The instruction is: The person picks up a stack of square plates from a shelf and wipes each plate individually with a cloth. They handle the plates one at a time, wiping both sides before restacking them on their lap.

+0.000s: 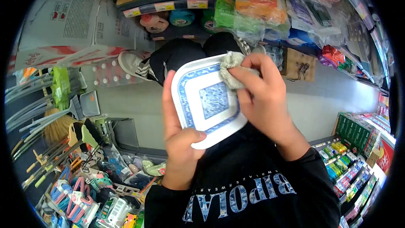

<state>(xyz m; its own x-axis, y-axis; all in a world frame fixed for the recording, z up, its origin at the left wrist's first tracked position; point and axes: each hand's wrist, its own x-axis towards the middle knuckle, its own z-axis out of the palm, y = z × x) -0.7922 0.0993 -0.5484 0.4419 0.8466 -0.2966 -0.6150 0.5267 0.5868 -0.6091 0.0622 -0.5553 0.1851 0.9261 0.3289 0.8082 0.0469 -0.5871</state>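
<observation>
Blue-and-white square plate (214,100), rounded corners, held up in the air in front of the black sweatshirt (236,156), tilted, patterned face to my camera. Left hand (180,143): grip closed on the plate's edge, thumb over the near rim, fingers along the left side, partly hidden behind. Right hand (270,90): grip pinching a bunched grey-green cloth (230,68) between thumb and fingers; cloth sits against the plate's far right corner, over the blue border. Can't tell how hard it presses. I'd label the step wiping the plate's face. My read: next move calls for a steady left grip while the right draws the cloth along the border and over the centre motif, light pressure, no slip at the edge. I can't judge which parts are wiped. Around: shelf (180,5) with price tags (164,6) and bottles (154,23) beyond, brooms (58,128) at left, grey floor (303,122).
</observation>
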